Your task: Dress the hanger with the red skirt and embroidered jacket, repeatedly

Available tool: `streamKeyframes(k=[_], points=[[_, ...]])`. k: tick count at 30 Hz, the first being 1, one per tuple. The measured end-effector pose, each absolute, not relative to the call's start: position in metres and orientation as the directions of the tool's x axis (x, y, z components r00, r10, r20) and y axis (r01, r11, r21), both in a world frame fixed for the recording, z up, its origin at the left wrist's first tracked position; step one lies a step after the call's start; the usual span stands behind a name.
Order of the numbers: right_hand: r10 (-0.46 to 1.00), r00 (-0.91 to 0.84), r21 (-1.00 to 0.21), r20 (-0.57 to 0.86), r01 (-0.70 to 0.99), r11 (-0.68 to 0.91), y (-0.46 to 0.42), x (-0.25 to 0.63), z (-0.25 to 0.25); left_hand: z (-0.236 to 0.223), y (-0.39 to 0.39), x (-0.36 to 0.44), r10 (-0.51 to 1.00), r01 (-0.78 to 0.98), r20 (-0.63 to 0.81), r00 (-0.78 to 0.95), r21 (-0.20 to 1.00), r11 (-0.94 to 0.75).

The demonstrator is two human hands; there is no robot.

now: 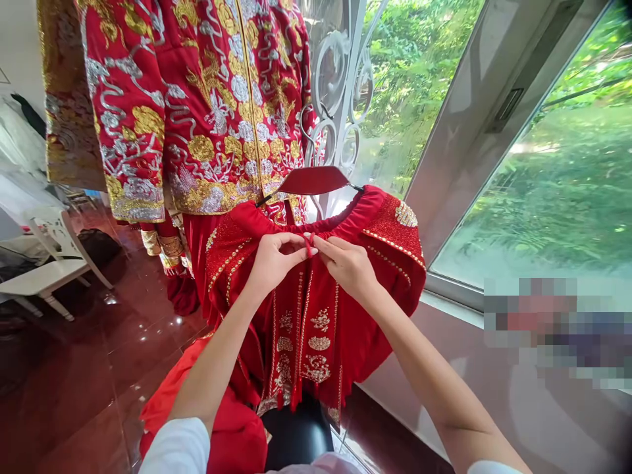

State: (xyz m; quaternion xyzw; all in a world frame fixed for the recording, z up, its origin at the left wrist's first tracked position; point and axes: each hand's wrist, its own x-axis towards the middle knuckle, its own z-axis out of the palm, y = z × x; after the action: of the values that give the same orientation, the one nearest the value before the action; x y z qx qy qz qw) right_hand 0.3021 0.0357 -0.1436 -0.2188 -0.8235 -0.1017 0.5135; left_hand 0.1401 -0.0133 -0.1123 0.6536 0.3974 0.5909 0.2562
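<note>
A red skirt (390,309) with gold embroidery and beaded trim hangs in front of me from a hanger (316,181) with a dark red top. Its gathered waistband opens toward me. At the front middle of that waistband, a thin red drawstring (309,245) is pinched between my fingertips. My left hand (276,257) holds it from the left side, thumb and forefinger pressed together. From the right, my right hand (345,260) grips it too, almost touching the other fingertips. Whether the string is knotted there I cannot tell.
Behind the skirt hangs a red jacket (207,118) with gold and silver embroidery. White scrolled metalwork (336,85) stands by the window (553,184) at right. A white chair (54,263) is at left on the red tiled floor (89,368). Red cloth (217,421) lies below, beside a black seat (296,438).
</note>
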Motion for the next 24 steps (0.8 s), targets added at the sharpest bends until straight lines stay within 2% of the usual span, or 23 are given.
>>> streamKeyframes(k=[3, 5, 11, 16, 20, 22, 24], points=[[0.202, -0.437, 0.097, 0.876, 0.572, 0.814, 0.037, 0.305, -0.147, -0.114, -0.008, 0.139, 0.814, 0.265, 0.581, 0.008, 0.783, -0.562], [0.189, -0.443, 0.123, 0.877, 0.585, 0.802, 0.037, 0.304, -0.149, -0.115, -0.006, 0.138, 0.807, 0.288, 0.590, 0.035, 0.767, -0.573], [0.252, -0.397, 0.002, 0.882, 0.540, 0.842, 0.041, 0.294, -0.148, -0.111, -0.010, 0.130, 0.788, 0.433, 0.591, 0.174, 0.672, -0.600], [0.253, -0.386, -0.035, 0.887, 0.490, 0.871, 0.041, 0.287, -0.142, -0.109, -0.015, 0.129, 0.769, 0.496, 0.599, 0.224, 0.609, -0.619], [0.277, -0.300, -0.095, 0.913, 0.504, 0.859, 0.039, 0.293, -0.143, -0.116, -0.016, 0.124, 0.704, 0.576, 0.681, 0.201, 0.499, -0.648], [0.308, -0.200, -0.160, 0.930, 0.535, 0.830, 0.038, 0.303, -0.145, -0.120, -0.016, 0.119, 0.644, 0.647, 0.753, 0.139, 0.423, -0.634], [0.366, -0.122, -0.254, 0.922, 0.522, 0.814, 0.037, 0.312, -0.145, -0.123, -0.015, 0.116, 0.594, 0.685, 0.802, 0.063, 0.398, -0.610]])
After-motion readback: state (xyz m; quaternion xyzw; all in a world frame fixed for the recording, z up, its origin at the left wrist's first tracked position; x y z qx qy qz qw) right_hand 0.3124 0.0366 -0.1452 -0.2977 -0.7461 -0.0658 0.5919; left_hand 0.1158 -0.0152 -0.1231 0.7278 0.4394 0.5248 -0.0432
